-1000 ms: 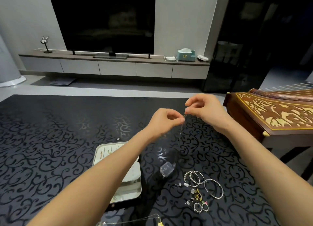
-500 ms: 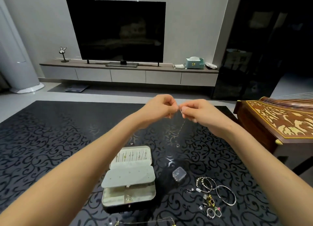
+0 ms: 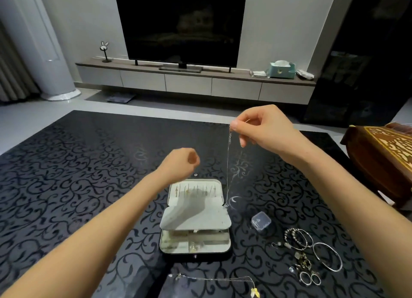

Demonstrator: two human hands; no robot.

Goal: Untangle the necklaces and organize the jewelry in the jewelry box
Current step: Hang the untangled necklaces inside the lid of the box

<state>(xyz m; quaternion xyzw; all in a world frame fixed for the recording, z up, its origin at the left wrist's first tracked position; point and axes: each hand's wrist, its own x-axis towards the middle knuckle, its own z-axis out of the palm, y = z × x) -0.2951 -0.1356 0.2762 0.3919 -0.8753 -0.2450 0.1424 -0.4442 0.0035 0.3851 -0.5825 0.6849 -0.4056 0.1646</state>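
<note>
Right hand (image 3: 265, 128) was raised above the surface (image 3: 66, 175), its fingers pinching 1 thin necklace (image 3: 227, 168), which hung straight down to the right edge of the open jewelry box (image 3: 196, 217). Left hand (image 3: 180, 161) hovered beyond the box, fingers curled; whether they held anything could not be told.

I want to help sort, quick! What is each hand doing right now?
Left hand: closed, holding nothing that shows.
Right hand: pinching the thin silver chain necklace, which hangs down.
</note>
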